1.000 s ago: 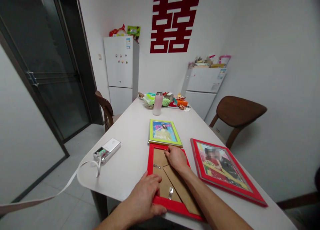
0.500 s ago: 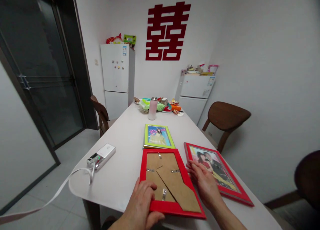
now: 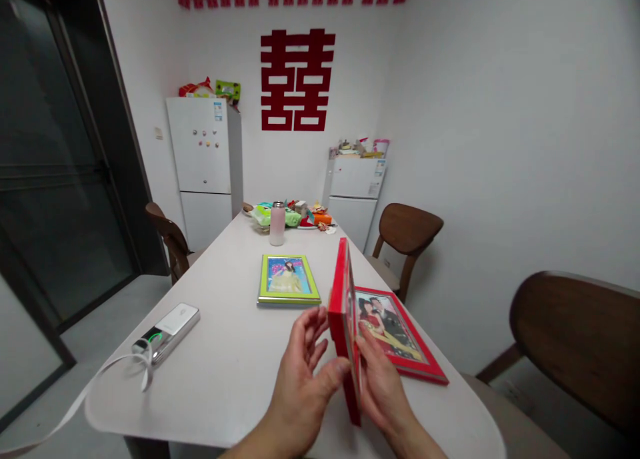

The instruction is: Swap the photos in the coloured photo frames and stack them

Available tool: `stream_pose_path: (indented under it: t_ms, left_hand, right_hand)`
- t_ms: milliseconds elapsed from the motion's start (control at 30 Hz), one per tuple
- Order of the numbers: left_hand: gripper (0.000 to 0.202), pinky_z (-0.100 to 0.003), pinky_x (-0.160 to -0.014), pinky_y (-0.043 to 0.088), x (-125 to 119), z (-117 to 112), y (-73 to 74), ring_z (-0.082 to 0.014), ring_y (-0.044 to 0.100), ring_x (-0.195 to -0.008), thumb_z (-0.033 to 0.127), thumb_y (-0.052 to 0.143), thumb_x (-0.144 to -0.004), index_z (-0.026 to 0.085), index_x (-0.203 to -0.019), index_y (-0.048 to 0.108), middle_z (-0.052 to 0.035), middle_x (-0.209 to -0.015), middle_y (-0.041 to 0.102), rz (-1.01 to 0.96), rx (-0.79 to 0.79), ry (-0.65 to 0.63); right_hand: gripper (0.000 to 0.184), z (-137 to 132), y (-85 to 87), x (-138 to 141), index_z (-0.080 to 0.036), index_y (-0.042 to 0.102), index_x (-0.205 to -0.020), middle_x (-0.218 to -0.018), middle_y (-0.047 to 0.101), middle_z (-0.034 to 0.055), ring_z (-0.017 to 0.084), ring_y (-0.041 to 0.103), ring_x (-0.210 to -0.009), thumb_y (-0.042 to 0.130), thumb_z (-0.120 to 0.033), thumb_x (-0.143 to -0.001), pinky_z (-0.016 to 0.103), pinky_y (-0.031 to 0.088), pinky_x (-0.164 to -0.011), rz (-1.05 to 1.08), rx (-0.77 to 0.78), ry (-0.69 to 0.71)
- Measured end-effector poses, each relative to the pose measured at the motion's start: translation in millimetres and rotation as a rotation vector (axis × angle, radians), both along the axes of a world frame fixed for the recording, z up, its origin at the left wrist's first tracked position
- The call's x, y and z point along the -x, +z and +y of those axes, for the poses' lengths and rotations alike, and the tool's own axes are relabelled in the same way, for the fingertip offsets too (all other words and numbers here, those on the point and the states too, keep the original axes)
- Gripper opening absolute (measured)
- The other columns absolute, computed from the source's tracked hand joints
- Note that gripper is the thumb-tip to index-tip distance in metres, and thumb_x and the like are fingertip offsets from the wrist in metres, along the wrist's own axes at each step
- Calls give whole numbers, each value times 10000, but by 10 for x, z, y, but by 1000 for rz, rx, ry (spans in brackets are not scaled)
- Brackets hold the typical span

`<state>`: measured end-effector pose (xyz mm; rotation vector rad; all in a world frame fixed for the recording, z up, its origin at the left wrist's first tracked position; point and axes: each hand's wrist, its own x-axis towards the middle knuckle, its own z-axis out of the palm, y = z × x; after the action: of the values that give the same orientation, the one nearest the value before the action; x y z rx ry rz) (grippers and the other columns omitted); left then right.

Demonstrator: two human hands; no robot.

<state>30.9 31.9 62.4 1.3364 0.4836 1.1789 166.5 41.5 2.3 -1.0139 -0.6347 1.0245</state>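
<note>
Support the upright red frame [image 3: 340, 299] evenly from both sides, just right of centre in the lower half of the view, standing nearly edge-on above the table [image 3: 225, 352]. Better to pinch by the red border than by the flat faces, so as to avoid smudging or pressing loose any part. Best to turn it slowly, leaving room for the flat red frame [image 3: 393, 332] close by at lower right, and well short of the green frame [image 3: 289, 280] near the centre. Reaching up from bottom centre with the left hand [image 3: 300, 379]: thumb laid on the near edge, fingers loosely curled and spread to the left; cannot tell about contact between those fingertips and the frame. Coming in from lower right with the right hand [image 3: 383, 382]: fingers stretched along the right face, holding the frame; cannot make out the thumb.
</note>
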Motion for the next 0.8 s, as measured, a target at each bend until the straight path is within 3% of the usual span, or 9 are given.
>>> stream_pose_path:
  t_ms: [67,133,233,367,467,633,800]
  left_hand:
    - [573,-337,-892,381,-98,101,68,-226,443,-1074,335,566,-698,214,-1180,279,-63,-1204,448,-16,6,-22]
    - [549,-323,-876,405,-231,210,10,-218,474,-1044,257,541,-700,178,-1185,297,-74,-1188,472,6,8,-27]
    - [525,-293,-886,406,-497,365,-254,-185,481,-1048,113,481,-703,144,-1198,308,-74,-1188,482,124,13,-6]
    - [535,-272,-855,430,-833,527,-624,-161,524,-999,23,471,-689,177,-1188,353,-41,-1164,516,299,21,24]
    - [497,-291,-855,422,-954,609,-774,-173,538,-973,31,499,-673,185,-1139,419,-33,-1120,551,383,12,61]
    - [453,-309,-873,386,-968,651,-834,-188,523,-975,60,516,-657,200,-1087,475,-19,-1079,574,489,-39,103]
    - [437,-312,-870,379,-813,690,-880,-204,493,-1021,133,545,-686,177,-1114,463,-56,-1134,537,527,-10,126]
  right_hand:
    - [612,56,65,-366,-252,323,-1224,-853,647,1,176,615,-713,545,-314,-657,314,497,-624,7,91,-49]
    - [637,123,117,-741,-239,288,-1255,-791,658,4,175,621,-651,526,-291,-666,320,496,-600,-142,152,-90]
    - [562,235,143,-1233,-151,381,-1216,-721,665,42,175,616,-589,494,-293,-684,298,487,-554,-587,314,-221]
    - [429,368,70,-1643,-134,571,-1035,-633,661,56,185,605,-573,542,-290,-637,281,458,-537,-816,431,-297]
    - [384,439,-27,-1784,-135,615,-965,-620,658,64,197,602,-593,543,-296,-624,286,440,-558,-967,514,-320]
    - [353,475,-157,-1857,-165,620,-959,-745,669,81,215,604,-703,495,-307,-661,285,424,-612,-1197,591,-307]
    - [370,464,-77,-1720,-114,591,-1005,-885,644,144,261,586,-799,451,-237,-685,340,415,-694,-1387,589,-291]
